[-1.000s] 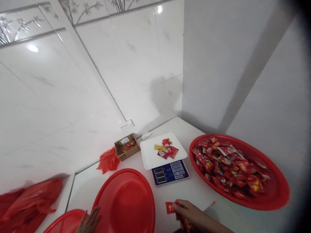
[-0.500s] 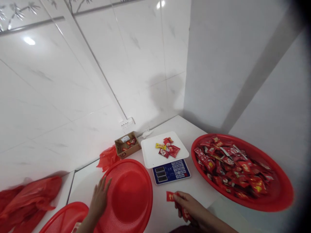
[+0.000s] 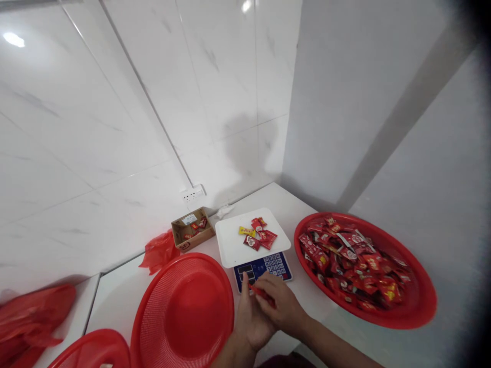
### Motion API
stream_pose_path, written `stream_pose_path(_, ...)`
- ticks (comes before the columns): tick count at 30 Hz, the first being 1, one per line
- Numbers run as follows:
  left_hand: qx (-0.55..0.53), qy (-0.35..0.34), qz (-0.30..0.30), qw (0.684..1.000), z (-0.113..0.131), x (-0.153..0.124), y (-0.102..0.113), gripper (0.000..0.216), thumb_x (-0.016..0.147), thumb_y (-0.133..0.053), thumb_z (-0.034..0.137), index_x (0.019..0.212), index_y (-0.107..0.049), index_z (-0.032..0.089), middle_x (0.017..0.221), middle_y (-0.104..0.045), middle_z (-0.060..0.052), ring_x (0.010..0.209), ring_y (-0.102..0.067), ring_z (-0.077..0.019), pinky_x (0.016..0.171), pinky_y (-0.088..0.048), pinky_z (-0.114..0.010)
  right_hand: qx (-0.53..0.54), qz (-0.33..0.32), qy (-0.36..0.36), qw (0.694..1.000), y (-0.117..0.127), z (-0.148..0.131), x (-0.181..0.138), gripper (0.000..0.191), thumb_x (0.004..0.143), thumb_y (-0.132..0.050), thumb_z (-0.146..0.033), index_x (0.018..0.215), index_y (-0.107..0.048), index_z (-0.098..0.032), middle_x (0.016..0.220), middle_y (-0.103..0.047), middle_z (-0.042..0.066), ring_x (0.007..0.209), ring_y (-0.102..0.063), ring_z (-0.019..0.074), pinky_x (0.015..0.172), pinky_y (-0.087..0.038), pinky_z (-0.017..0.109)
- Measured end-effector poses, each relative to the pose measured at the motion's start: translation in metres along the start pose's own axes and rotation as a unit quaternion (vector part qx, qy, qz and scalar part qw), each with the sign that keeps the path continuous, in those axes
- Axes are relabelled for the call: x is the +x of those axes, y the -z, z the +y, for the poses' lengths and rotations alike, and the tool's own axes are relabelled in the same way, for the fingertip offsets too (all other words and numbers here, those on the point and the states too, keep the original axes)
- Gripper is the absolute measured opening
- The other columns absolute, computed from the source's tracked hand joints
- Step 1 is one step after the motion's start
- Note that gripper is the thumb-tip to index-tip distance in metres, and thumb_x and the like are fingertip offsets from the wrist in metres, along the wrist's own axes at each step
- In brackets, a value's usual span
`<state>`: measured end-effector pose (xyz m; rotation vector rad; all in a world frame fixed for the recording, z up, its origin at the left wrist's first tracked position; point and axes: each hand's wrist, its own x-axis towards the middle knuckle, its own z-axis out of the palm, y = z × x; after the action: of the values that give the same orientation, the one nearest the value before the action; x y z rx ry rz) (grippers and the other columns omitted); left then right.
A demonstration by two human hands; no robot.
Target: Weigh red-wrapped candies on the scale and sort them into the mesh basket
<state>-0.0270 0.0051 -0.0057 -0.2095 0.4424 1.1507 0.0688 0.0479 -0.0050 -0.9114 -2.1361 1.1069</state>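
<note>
My left hand and my right hand meet in front of the scale's key panel. Between them is a small red candy packet. The right fingers pinch it from above, and its left end touches my raised left thumb. Most of the left fingers are hidden behind the right hand. Just beyond, the white weighing tray bears several wrapped candies, one of them yellow. A red basin to the right holds a heap of red candy packets.
Left of my hands stands a red mesh basket, with another red basket beside it. A small cardboard box with a few candies sits near the wall socket. Red plastic bags lie along the wall side.
My left hand has come from over the mesh basket to the right, meeting my right hand. The right hand has moved left and up with its red packet. The view has shifted slightly.
</note>
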Motion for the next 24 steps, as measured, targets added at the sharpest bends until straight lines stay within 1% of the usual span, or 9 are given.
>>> stream_pose_path(2,-0.051,-0.004,-0.002,0.999,0.005,0.002,-0.001,0.043,0.076,-0.05,0.052,0.089,-0.06,0.013,0.081,-0.065,-0.004,0.079,-0.06,-0.0108,0.08,-0.042,-0.021,-0.093,-0.042,0.061,0.993,-0.005,0.001,-0.005,0.026,0.075,-0.048,-0.021,0.098,-0.061,-0.022,0.106,-0.062,0.007,0.11,-0.046,0.0261,0.097,-0.029,0.048)
stream_pose_path(4,-0.055,-0.02,0.017,0.998,0.009,0.005,0.003,0.036,0.076,-0.052,0.047,0.089,-0.062,0.014,0.081,-0.066,-0.003,0.077,-0.061,-0.0102,0.077,-0.044,-0.02,-0.156,-0.072,0.084,0.982,-0.008,0.005,-0.007,0.036,0.079,-0.047,-0.026,0.115,-0.054,-0.025,0.122,-0.055,0.005,0.124,-0.033,0.0294,0.102,-0.014,0.056)
stream_pose_path(7,-0.025,-0.06,0.071,0.995,0.011,0.009,0.011,0.037,0.075,-0.053,0.048,0.089,-0.063,0.015,0.081,-0.068,-0.004,0.084,-0.062,-0.0147,0.076,-0.046,-0.024,-0.211,-0.092,0.09,0.969,-0.011,0.011,-0.006,0.055,0.084,-0.041,-0.041,0.135,-0.03,-0.026,0.137,-0.04,0.007,0.13,-0.02,0.0338,0.1,-0.002,0.064)
stream_pose_path(9,-0.005,-0.071,0.097,0.993,0.012,0.01,0.014,0.041,0.074,-0.052,0.051,0.091,-0.064,0.016,0.087,-0.068,-0.005,0.092,-0.06,-0.0173,0.078,-0.046,-0.026,-0.235,-0.09,0.085,0.964,-0.014,0.012,-0.003,0.064,0.083,-0.039,-0.048,0.139,-0.018,-0.027,0.141,-0.032,0.009,0.131,-0.015,0.037,0.096,0.001,0.068)
stream_pose_path(13,0.013,-0.061,0.086,0.994,0.019,0.006,0.013,0.031,0.076,-0.055,0.041,0.094,-0.064,0.017,0.089,-0.068,-0.004,0.09,-0.061,-0.016,0.078,-0.046,-0.026,-0.232,-0.101,0.074,0.965,-0.019,0.005,0.006,0.065,0.082,-0.038,-0.051,0.139,-0.015,-0.029,0.145,-0.022,0.009,0.132,-0.012,0.0374,0.096,-0.001,0.068)
stream_pose_path(17,-0.011,-0.068,0.124,0.99,0.033,0.0,0.014,0.01,0.071,-0.061,0.024,0.074,-0.064,0.015,0.068,-0.066,-0.002,0.066,-0.061,-0.011,0.059,-0.046,-0.019,-0.14,-0.113,0.06,0.982,-0.019,0.009,0.027,0.061,0.085,-0.034,-0.047,0.14,-0.013,-0.027,0.145,-0.024,0.007,0.133,-0.016,0.0288,0.103,-0.017,0.055)
stream_pose_path(19,-0.029,-0.066,0.129,0.989,0.042,-0.006,0.016,0.006,0.066,-0.064,0.02,0.065,-0.061,0.015,0.058,-0.061,0.0,0.056,-0.056,-0.0082,0.046,-0.039,-0.015,-0.111,-0.057,0.033,0.992,-0.017,0.024,0.046,0.057,0.087,-0.03,-0.043,0.139,-0.016,-0.024,0.143,-0.029,0.008,0.131,-0.024,0.023,0.103,-0.026,0.045)
stream_pose_path(21,-0.041,-0.063,0.093,0.993,0.05,-0.016,0.019,0.009,0.063,-0.066,0.02,0.064,-0.06,0.015,0.057,-0.058,0.001,0.055,-0.053,-0.0081,0.041,-0.033,-0.012,-0.135,0.018,-0.01,0.991,-0.01,0.047,0.07,0.053,0.087,-0.033,-0.038,0.137,-0.025,-0.021,0.139,-0.034,0.01,0.128,-0.031,0.0216,0.101,-0.03,0.041)
stream_pose_path(24,-0.051,-0.073,0.053,0.995,0.059,-0.033,0.029,0.011,0.061,-0.068,0.02,0.067,-0.06,0.013,0.06,-0.058,0.0,0.06,-0.053,-0.0087,0.043,-0.034,-0.011,-0.259,0.014,-0.102,0.96,0.003,0.086,0.103,0.049,0.079,-0.049,-0.033,0.126,-0.045,-0.019,0.134,-0.04,0.013,0.125,-0.031,0.0291,0.098,-0.03,0.044)
